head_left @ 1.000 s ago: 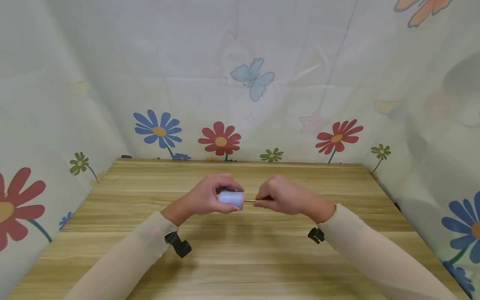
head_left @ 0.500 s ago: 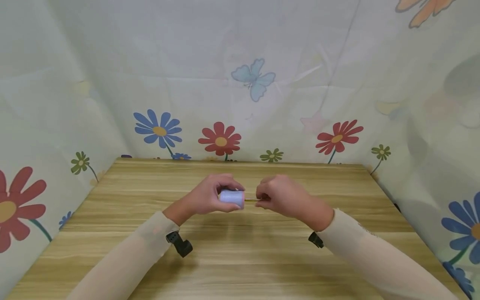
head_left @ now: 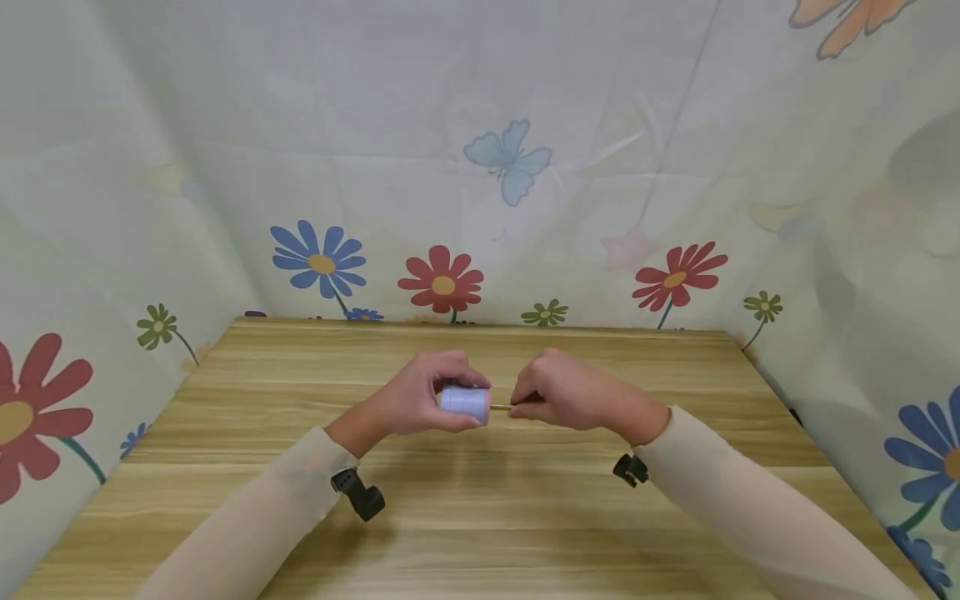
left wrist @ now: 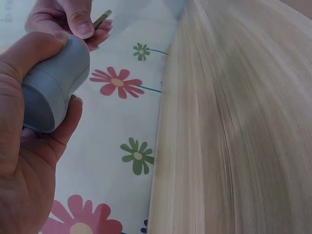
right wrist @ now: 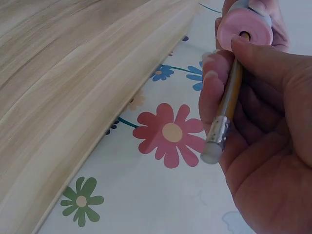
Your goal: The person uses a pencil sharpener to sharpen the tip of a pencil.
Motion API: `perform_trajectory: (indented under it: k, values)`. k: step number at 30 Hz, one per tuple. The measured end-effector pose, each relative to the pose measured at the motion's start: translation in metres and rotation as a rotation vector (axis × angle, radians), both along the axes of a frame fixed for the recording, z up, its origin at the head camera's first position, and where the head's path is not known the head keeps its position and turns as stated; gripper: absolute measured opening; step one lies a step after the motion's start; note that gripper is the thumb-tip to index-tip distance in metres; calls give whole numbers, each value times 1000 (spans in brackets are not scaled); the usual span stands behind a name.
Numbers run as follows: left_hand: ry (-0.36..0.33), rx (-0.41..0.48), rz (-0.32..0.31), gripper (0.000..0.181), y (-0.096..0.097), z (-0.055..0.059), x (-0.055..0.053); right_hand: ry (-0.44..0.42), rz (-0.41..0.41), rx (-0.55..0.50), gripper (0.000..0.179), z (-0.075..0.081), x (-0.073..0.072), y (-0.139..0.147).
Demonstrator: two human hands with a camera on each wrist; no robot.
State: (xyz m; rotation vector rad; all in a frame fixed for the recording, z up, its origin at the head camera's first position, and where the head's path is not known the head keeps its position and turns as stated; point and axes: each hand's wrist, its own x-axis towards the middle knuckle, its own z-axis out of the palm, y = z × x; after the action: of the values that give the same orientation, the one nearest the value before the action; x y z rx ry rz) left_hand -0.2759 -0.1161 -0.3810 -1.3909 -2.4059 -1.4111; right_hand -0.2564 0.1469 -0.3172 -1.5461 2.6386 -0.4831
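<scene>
In the head view my left hand (head_left: 416, 393) grips a light blue pencil sharpener (head_left: 465, 403) lying sideways, its fingers over the top and thumb below. The left wrist view shows the rounded sharpener body (left wrist: 61, 80) between thumb and fingers. My right hand (head_left: 573, 390) pinches a pencil (head_left: 501, 407) between thumb and fingers. In the right wrist view the yellow pencil (right wrist: 229, 100), with a metal band and a white eraser end, runs into the hole in the sharpener's pink face (right wrist: 226, 30). Its tip is hidden inside. Both hands are held above the table.
A wood-grain table (head_left: 480, 525) spreads beneath the hands. Behind it and at both sides hangs a pale cloth (head_left: 360, 108) printed with flowers and a butterfly. Black straps with mounts sit at the left wrist (head_left: 360, 493) and the right wrist (head_left: 632, 469).
My right hand turned so its knuckles tilted and more pencil showed half a second ago, then turned back. The left hand holds the sharpener almost still, slightly lower now.
</scene>
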Motion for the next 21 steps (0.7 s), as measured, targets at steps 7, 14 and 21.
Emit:
perform_trajectory:
  k: [7,14,21]
  values:
    - [-27,-10,16,40,-3,-2,-2,-40,-57,33,14,-2,-2,-2]
    - [-53,-15,24,41,-2,-2,-4,9,-176,18,15,0,2,-1]
    - [-60,-9,33,40,-1,-1,0,39,-151,8,17,0,4,-2]
